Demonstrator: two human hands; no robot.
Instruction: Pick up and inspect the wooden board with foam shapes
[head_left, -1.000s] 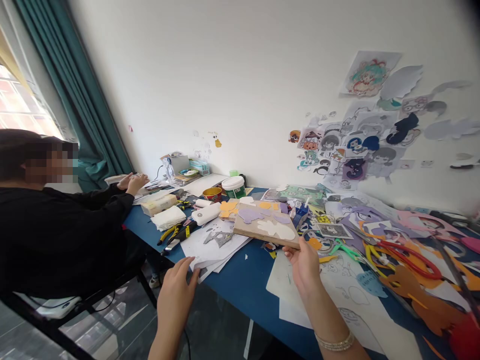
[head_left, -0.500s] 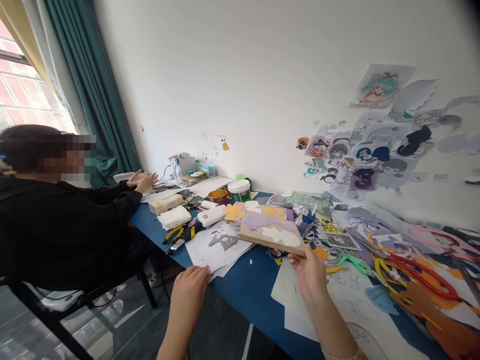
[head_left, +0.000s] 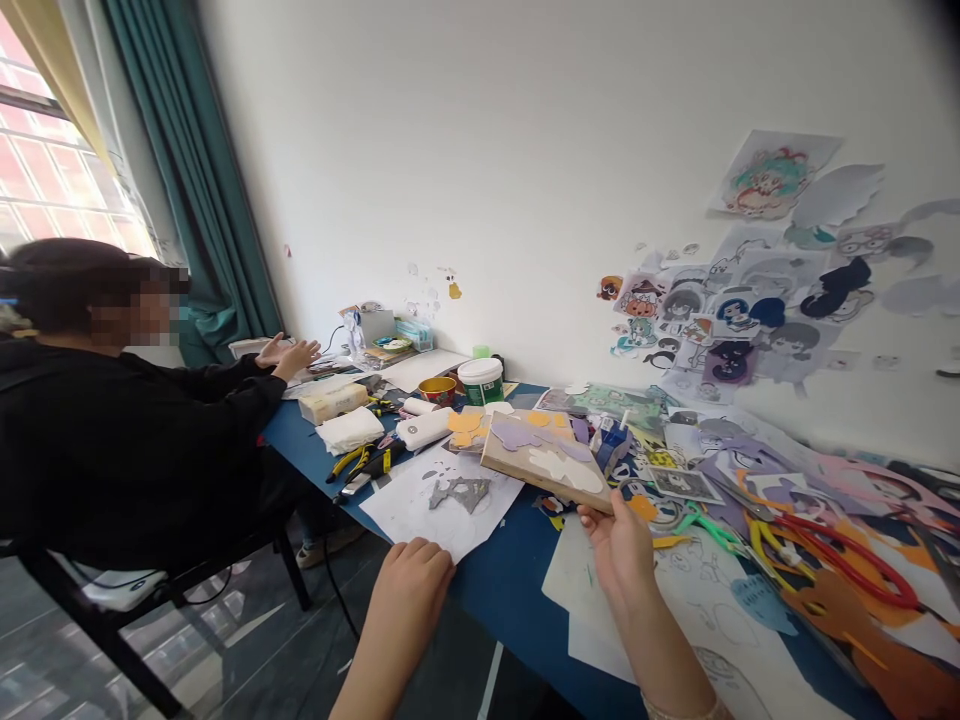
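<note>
My right hand (head_left: pixel 619 548) grips the near right corner of a flat tan board (head_left: pixel 516 462), its thumb along the edge. The board is raised at a tilt over the table, with a white cutout (head_left: pixel 566 468), a purple cutout (head_left: pixel 517 435) and orange pieces on top. At the table's front edge, my left hand (head_left: pixel 417 590) has its fingers closed on the near corner of a white sheet of paper (head_left: pixel 405 515). A grey cutout (head_left: pixel 463 494) and small grey bits lie on that sheet.
Pliers (head_left: pixel 352 462), a white roll (head_left: pixel 426 428) and a white tub (head_left: pixel 480 380) stand beyond the sheet. Scissors with red handles (head_left: pixel 862 560) and paper scraps cover the right side. A person in black (head_left: pixel 135 450) sits at the left, hands raised.
My left hand has moved right, swinging the sheet and its grey cutout the same way. The board in my right hand has tipped slightly.
</note>
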